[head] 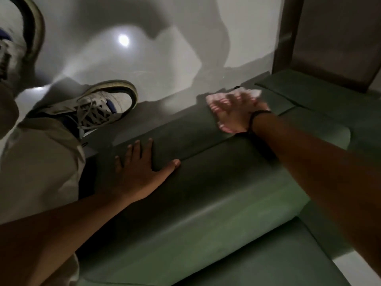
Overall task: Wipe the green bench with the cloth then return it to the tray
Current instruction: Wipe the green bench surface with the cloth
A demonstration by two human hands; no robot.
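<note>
The green bench (216, 195) runs from the lower middle of the head view to the upper right, padded and seamed. My right hand (237, 109) presses a pink-and-white cloth (250, 93) flat on the bench's front edge; both are motion-blurred, and a dark band circles the wrist. My left hand (142, 164) lies flat with fingers spread on the bench's nearer part, holding nothing. No tray is in view.
A glossy grey floor (144, 48) lies beyond the bench, with a bright light reflection. My shoe (97, 106) and light trouser leg (39, 166) stand at the left. A brown panel (334, 38) rises at the upper right behind the bench.
</note>
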